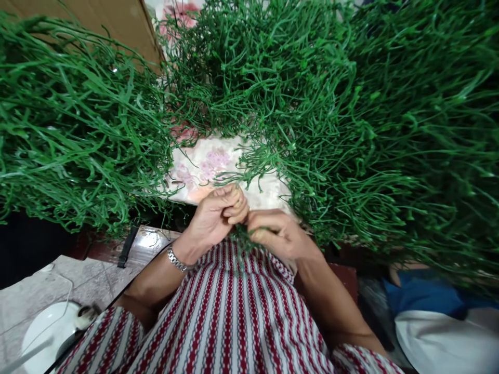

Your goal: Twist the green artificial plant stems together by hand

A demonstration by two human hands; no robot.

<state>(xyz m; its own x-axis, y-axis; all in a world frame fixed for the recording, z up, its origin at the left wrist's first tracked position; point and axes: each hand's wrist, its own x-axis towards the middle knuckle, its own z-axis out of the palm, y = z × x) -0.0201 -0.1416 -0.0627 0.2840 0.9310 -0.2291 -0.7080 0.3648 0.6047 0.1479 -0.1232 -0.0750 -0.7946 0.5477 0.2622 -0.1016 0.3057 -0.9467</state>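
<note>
Both hands meet at six o'clock: left hand and right hand pinched on a green plastic stem, probably joining pieces; stem heaps within reach, ten to three.

Looks like home workshop, piecework kinda setup: huge heaps of green plastic artificial stems everywhere, floral-print cloth on work surface, brown cardboard box behind, tiled floor, white round fan base.
</note>
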